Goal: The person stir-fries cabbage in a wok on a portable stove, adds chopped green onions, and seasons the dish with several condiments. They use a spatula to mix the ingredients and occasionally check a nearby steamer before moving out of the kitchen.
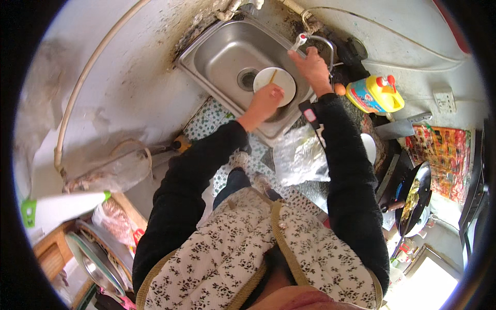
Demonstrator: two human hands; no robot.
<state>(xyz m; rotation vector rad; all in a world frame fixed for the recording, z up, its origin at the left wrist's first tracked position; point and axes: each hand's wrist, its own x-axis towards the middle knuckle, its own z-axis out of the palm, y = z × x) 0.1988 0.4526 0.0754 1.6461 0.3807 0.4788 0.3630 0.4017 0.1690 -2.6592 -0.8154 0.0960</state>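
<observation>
A white bowl [261,79] sits in the stainless steel sink [217,50], beside the drain [247,79]. My left hand [267,101] is closed over the bowl's near side, holding what looks like chopsticks [273,76] whose ends stick out past the fingers. Whether that hand also grips the bowl's rim is hidden. At the sink's right corner, my right hand [313,69] is at the tap, thumb and fingers apart beside the white tap handle [298,42] with a red mark. The curved metal spout [329,45] passes just behind it. No running water is visible.
An egg [340,89] and a yellow detergent jug [374,94] stand right of the sink. Beyond them are a cleaver [399,128] and a wok [422,182] with food over a blue flame. A clear plastic bag [300,157] lies on the near counter. Plates [91,263] stand at lower left.
</observation>
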